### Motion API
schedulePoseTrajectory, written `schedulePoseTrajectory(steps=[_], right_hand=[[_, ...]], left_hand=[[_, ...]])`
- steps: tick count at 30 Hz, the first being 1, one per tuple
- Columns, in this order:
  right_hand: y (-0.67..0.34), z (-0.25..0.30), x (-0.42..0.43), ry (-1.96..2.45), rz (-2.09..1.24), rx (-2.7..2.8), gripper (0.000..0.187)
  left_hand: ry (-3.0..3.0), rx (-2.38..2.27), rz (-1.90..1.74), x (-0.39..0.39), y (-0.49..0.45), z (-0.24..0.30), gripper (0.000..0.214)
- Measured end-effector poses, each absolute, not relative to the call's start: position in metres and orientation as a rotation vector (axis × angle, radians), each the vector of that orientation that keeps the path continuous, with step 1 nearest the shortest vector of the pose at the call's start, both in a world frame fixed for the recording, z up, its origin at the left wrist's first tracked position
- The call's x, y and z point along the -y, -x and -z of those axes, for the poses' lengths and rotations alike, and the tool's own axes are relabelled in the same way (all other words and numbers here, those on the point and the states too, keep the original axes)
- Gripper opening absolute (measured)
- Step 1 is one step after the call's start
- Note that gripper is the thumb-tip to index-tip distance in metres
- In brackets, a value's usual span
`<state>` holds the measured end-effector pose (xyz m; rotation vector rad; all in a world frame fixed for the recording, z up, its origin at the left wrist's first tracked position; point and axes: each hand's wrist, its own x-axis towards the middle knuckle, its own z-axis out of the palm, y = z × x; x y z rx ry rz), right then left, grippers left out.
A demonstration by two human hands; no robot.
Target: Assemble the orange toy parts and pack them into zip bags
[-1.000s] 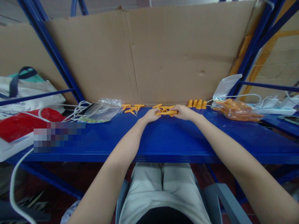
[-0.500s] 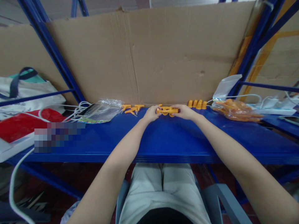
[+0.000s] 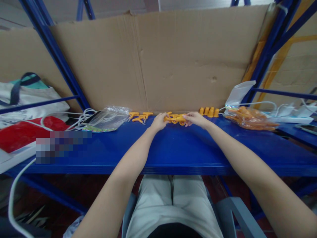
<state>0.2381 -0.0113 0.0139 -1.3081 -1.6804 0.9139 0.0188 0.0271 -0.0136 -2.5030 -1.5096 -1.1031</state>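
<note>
My left hand (image 3: 159, 122) and my right hand (image 3: 195, 119) are over the far part of the blue table, close to the cardboard. Between them is a yellow-orange plastic piece (image 3: 176, 118), too small for me to tell its kind. My left fingers are closed on its left end, and my right fingers pinch its right end. More orange parts, some ring-shaped, lie right behind and under it, partly hidden. To the left are several orange T-shaped handles with metal spirals (image 3: 143, 117). Several orange cups (image 3: 209, 111) stand in a row to the right.
A tall cardboard sheet (image 3: 178, 56) closes off the back of the blue table (image 3: 170, 148). At the left lie a clear plastic bag (image 3: 109, 119), white cables and a red item (image 3: 32, 132). A bag of orange parts (image 3: 249, 117) and a power strip (image 3: 292, 117) are at the right.
My right hand has shifted its hold, with its fingers now more spread at the piece's right end. The dark end seen there earlier no longer shows. My left hand has barely moved.
</note>
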Motion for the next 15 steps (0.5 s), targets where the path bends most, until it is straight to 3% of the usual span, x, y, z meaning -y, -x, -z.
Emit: schedulePoseTrajectory(steps=[10,15], right_hand=[[-0.2435,-0.0131,0.0147,1.279,-1.007,1.679,0.035],[-0.2419,-0.0152,0.0177,1.326,-1.018,1.694,0.022]], left_hand=[[2.492,1.493,1.143,-0.0251,-0.0191,0.012,0.021],[2.51,1.49,1.194,-0.0239,-0.0203,0.0103,0.021]])
